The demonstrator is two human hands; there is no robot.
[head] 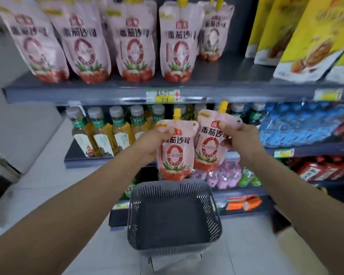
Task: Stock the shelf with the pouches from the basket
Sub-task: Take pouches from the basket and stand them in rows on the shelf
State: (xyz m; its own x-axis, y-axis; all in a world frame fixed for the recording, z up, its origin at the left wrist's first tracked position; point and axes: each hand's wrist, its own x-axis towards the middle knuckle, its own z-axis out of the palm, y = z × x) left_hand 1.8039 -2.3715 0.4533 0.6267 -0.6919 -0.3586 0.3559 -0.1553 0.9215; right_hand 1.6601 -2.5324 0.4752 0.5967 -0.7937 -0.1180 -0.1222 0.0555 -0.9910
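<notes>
Held: two pink yellow-capped plastic pouches (pixel 175 155), upright, above dark grey slotted plastic basket (pixel 173 186).
Shelved: matching row (pixel 177 48), higher.

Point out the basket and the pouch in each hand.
basket (pixel 135 215), head view, left wall.
left-hand pouch (pixel 174 154), head view, red ring on front.
right-hand pouch (pixel 210 147), head view, red ring on front.

Glossy pink plastic pouches (pixel 175 153), a matt grey slotted plastic basket (pixel 174 217), and a smooth dark metal shelf (pixel 107 92).

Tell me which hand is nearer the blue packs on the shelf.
Right. The right hand is just left of the blue packs; the left hand is much farther left.
</notes>
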